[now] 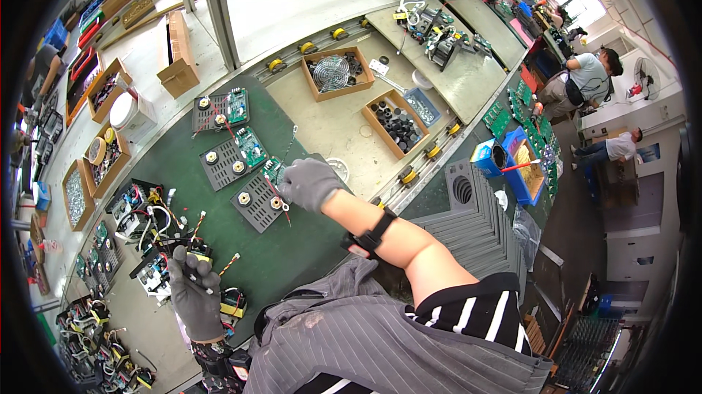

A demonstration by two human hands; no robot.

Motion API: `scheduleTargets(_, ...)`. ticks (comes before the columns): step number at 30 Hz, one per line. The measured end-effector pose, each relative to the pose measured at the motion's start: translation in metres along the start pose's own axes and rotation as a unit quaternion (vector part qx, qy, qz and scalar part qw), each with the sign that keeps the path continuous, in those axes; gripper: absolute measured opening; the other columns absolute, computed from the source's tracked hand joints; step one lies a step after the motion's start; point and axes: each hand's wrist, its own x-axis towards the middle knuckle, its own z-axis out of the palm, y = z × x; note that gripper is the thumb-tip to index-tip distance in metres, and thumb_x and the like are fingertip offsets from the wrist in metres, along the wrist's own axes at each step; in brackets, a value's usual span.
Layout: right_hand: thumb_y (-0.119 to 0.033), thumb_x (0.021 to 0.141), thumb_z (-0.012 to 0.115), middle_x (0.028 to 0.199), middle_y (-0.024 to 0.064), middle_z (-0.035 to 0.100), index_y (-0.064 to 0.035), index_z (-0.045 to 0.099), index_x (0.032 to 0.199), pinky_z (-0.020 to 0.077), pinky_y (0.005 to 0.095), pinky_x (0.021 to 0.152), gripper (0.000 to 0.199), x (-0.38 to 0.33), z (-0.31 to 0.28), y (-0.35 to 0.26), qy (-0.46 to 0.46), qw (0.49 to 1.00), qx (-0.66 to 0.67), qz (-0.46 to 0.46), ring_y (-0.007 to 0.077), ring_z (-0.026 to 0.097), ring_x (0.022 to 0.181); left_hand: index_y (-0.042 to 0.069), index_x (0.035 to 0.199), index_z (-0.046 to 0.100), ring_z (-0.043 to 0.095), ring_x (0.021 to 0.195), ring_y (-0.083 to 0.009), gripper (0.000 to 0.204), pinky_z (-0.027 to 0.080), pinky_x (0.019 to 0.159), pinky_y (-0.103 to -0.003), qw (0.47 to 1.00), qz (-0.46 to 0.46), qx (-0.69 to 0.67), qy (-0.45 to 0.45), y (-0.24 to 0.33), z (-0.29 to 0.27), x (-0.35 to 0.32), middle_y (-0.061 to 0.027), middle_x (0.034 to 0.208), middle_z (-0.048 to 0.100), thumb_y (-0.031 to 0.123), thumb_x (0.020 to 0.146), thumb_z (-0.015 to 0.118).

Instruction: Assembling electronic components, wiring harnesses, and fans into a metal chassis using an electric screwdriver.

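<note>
Three plates point(256, 207) lie on the bench point(303, 255). Right hand point(311, 183), grip hidden, should handle the board point(272, 170) by its edges; left hand point(194, 288): fingers curled, contents unclear.

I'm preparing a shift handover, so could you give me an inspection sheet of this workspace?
Surface: dark green flat mat, partly covered by parts.
Job's things: three dark grey slotted metal plates with small green circuit boards, in a slanting row.
Clutter: brown cardboard box of black round parts; round silver wire guard in another box; white plastic bucket.
Left hand: grey-gloved, fingers curled, beside a boxy yellow-and-black component; grip unclear.
Right hand: grey-gloved, at the nearest plate's circuit board; grip unclear.
Cables: twisted multicoloured cables with white plugs, near the left hand.
Surroundings: other people in the background.
</note>
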Motion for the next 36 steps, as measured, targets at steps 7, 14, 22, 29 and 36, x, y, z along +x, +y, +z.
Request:
scheduleTargets(7, -0.032, 0.081, 0.069, 0.091, 0.0150, 0.068, -0.0046, 0.070, 0.093, 0.0522, 0.0383, 0.080, 0.030, -0.040, -0.015, -0.095, -0.114, 0.891, 0.388, -0.205, 0.0301, 0.066, 0.087, 0.002, 0.137, 0.049, 0.052, 0.125, -0.0248, 0.049, 0.045, 0.102, -0.037, 0.971, 0.002, 0.187, -0.150, -0.016, 0.031, 0.017, -0.0131, 0.141, 0.050, 0.038, 0.104, 0.044)
scheduleTargets(14, -0.023, 0.086, 0.069, 0.094, 0.0121, 0.068, -0.0021, 0.068, 0.104, 0.0507, 0.0355, 0.078, 0.027, -0.026, 0.002, -0.113, -0.181, 0.900, 0.359, -0.170, 0.0168, 0.064, 0.088, -0.004, 0.140, 0.045, 0.052, 0.123, -0.0215, 0.060, 0.043, 0.103, -0.035, 0.903, 0.071, 0.389, -0.165, -0.013, 0.048, 0.016, -0.0129, 0.134, 0.054, 0.044, 0.104, 0.041)
scheduleTargets(22, -0.025, 0.091, 0.068, 0.087, 0.0001, 0.066, -0.0004, 0.069, 0.107, 0.0475, 0.0248, 0.068, 0.029, -0.022, -0.008, -0.115, -0.256, 0.797, 0.546, -0.033, 0.0080, 0.058, 0.077, 0.000, 0.137, 0.051, 0.056, 0.112, -0.0137, 0.053, 0.044, 0.094, -0.029, 0.955, -0.044, 0.262, -0.131, -0.009, 0.041, 0.019, -0.0060, 0.126, 0.059, 0.040, 0.105, 0.040)
scheduleTargets(29, -0.024, 0.090, 0.069, 0.083, -0.0029, 0.063, -0.0004, 0.069, 0.103, 0.0421, 0.0211, 0.062, 0.027, -0.019, -0.016, -0.132, -0.256, 0.815, 0.519, -0.011, 0.0043, 0.053, 0.073, 0.000, 0.137, 0.050, 0.058, 0.110, -0.0141, 0.049, 0.045, 0.094, -0.030, 0.966, -0.054, 0.230, -0.109, -0.006, 0.040, 0.023, -0.0067, 0.124, 0.060, 0.036, 0.106, 0.038)
scheduleTargets(36, -0.020, 0.089, 0.066, 0.080, -0.0029, 0.059, -0.0036, 0.066, 0.105, 0.0392, 0.0189, 0.058, 0.023, -0.007, -0.018, -0.126, -0.315, 0.676, 0.666, 0.009, 0.0045, 0.051, 0.067, 0.001, 0.136, 0.051, 0.060, 0.100, -0.0125, 0.045, 0.049, 0.086, -0.028, 0.974, -0.001, 0.228, -0.010, 0.000, 0.036, 0.022, -0.0058, 0.122, 0.062, 0.031, 0.106, 0.038)
